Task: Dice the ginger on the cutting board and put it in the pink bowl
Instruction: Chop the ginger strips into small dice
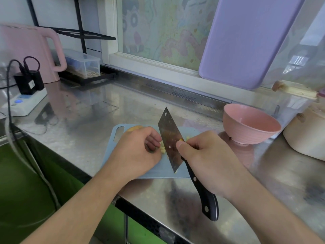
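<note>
On the reflective steel worktop lies a pale blue plastic cutting board, with the ribbed pink bowl just beside its right end, apparently empty. The right hand pinches the dark steel cleaver at the blade's heel, its black handle loose beneath the palm. The left hand, fingers curled, corrals the yellow diced ginger against the blade. Better to keep the fingertips tucked and chop evenly; a larger uncut piece waits behind.
</note>
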